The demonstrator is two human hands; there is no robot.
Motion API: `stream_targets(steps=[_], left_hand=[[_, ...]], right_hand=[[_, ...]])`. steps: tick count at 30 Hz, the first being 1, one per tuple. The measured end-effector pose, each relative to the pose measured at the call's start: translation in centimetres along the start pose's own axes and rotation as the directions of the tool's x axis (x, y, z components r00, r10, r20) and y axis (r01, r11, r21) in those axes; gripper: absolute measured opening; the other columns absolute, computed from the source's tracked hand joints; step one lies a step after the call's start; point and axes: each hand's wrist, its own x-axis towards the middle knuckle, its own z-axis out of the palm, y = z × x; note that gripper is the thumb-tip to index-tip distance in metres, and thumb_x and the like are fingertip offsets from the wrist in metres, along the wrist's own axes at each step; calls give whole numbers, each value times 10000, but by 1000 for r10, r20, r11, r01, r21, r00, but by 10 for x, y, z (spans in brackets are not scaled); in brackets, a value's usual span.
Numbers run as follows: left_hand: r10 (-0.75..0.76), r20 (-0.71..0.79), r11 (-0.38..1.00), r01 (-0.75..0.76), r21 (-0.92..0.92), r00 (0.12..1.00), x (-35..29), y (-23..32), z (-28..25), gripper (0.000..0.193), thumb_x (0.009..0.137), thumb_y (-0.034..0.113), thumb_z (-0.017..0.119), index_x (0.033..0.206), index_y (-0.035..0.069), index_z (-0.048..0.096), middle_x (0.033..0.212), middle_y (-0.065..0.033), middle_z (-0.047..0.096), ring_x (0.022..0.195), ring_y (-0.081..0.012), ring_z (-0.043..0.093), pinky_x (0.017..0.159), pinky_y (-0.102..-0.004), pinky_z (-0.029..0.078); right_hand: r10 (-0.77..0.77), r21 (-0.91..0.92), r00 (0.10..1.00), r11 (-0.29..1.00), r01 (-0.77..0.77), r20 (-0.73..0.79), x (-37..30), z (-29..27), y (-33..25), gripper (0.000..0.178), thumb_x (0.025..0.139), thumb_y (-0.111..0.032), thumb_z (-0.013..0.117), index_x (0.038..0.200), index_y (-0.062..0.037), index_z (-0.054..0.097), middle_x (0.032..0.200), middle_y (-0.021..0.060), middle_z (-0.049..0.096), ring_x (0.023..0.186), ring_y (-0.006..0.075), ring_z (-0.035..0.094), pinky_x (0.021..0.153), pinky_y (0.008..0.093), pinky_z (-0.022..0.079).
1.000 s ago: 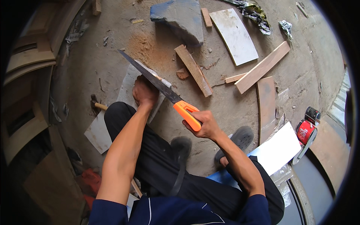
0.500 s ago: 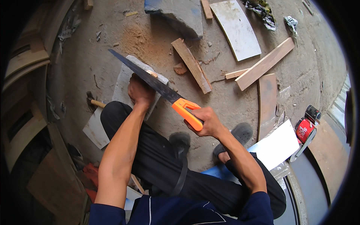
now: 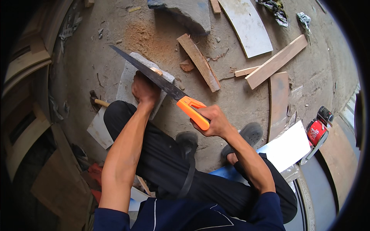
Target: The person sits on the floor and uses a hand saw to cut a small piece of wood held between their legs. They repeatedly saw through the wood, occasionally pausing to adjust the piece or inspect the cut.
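My right hand (image 3: 212, 120) is wrapped round the orange handle of a handsaw (image 3: 163, 84). Its dark blade slants up to the left, across the top of a pale grey block (image 3: 124, 82) that looks like concrete. Beside the blade, my left hand (image 3: 145, 91) is closed and presses down on the block. A small light-coloured piece of wood (image 3: 157, 71) shows just past the blade's far side. My left fingers appear to clamp this wood, though the blade and my hand hide most of it. The blade's toothed edge against the wood is hidden too.
Reddish sawdust (image 3: 142, 38) lies beyond the block, near a large grey slab (image 3: 185, 15). Wood offcuts (image 3: 199, 63), crossed strips (image 3: 275, 63) and a white board (image 3: 248, 29) lie on the right. A hammer (image 3: 101, 102) rests by my left knee; a red can (image 3: 317, 131) stands far right.
The saw has slid slightly forward and to the left over the block. My left hand keeps its place on the block, and the whole view has shifted a little.
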Motion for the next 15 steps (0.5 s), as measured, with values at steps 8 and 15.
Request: stream_targets(steps=[8, 15], left_hand=[[91, -58, 995, -88, 54, 994, -3, -7, 3, 393, 753, 359, 698, 969, 37, 632, 954, -197, 637, 924, -389, 616, 771, -455, 495], [22, -3, 999, -22, 23, 1000, -5, 1, -2, 407, 746, 356, 703, 991, 40, 624, 969, -195, 639, 938, -383, 616, 779, -453, 496]], right_hand=[[-3, 33, 1000, 999, 3, -5, -8, -4, -6, 111, 690, -63, 685, 732, -35, 586, 640, 110, 572, 575, 315, 570, 537, 366, 456], [-27, -79, 999, 997, 25, -32, 24, 6, -1, 107, 685, -73, 668, 712, -44, 568, 628, 124, 559, 565, 331, 551, 535, 376, 453]])
